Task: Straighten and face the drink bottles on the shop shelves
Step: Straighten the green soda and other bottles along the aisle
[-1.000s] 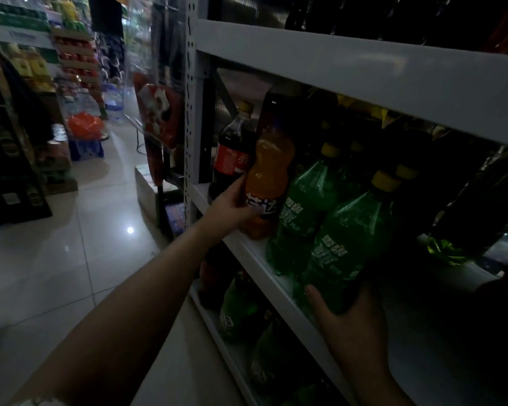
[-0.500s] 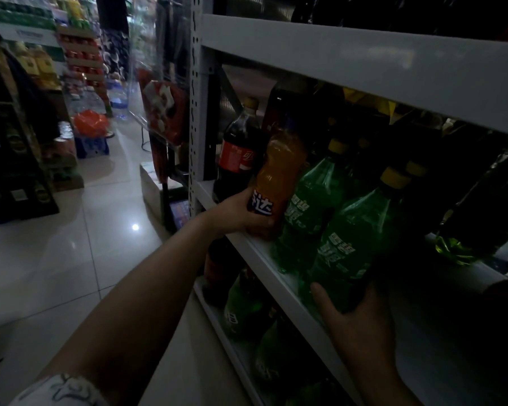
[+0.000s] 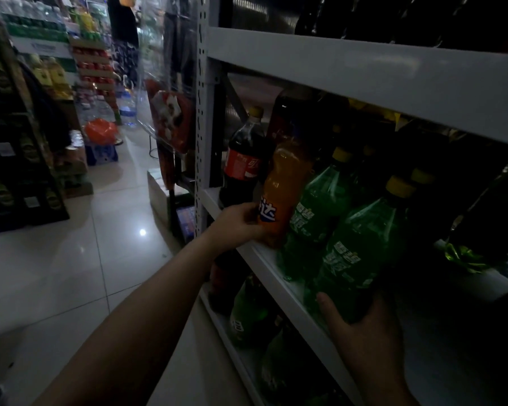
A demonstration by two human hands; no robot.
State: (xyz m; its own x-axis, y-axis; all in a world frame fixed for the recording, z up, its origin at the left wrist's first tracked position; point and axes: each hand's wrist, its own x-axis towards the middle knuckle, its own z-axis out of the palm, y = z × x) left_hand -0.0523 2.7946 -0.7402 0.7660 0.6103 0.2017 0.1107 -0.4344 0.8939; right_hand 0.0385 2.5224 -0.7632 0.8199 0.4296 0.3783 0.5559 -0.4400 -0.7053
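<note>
"Two hands on one shelf [image 3: 266, 259] in a dim shop aisle. Which grips what?" asks the desk.

"The left hand [image 3: 241, 227] is clamped round the lower body of an orange soda bottle [image 3: 285, 189], thumb against its blue-and-white label. The right hand [image 3: 361, 332] cups the base of the nearest green bottle [image 3: 361, 250], thumb up its side and palm wrapped underneath. The rest of those fingers are lost in shadow."

"Where do the bottles stand?"

"Both are at the front lip of the middle shelf. The orange one tilts, neck leaning back and to the right, base close to the edge. Whether it rests on the shelf or is lifted, I cannot tell. The green one also leans, yellow cap toward the back."

"And around them?"

"A second green bottle [image 3: 317, 212] sits between the two, touching the orange one. A dark cola bottle [image 3: 244, 162] with a red label stands upright just left of the orange, beside the perforated grey upright [image 3: 202, 112]. More green bottles [image 3: 247, 312] lie in the dark on the shelf below — labels hard to read. Pale floor tiles [image 3: 71, 259] run left toward blurred stock displays [image 3: 41, 68]."
</note>
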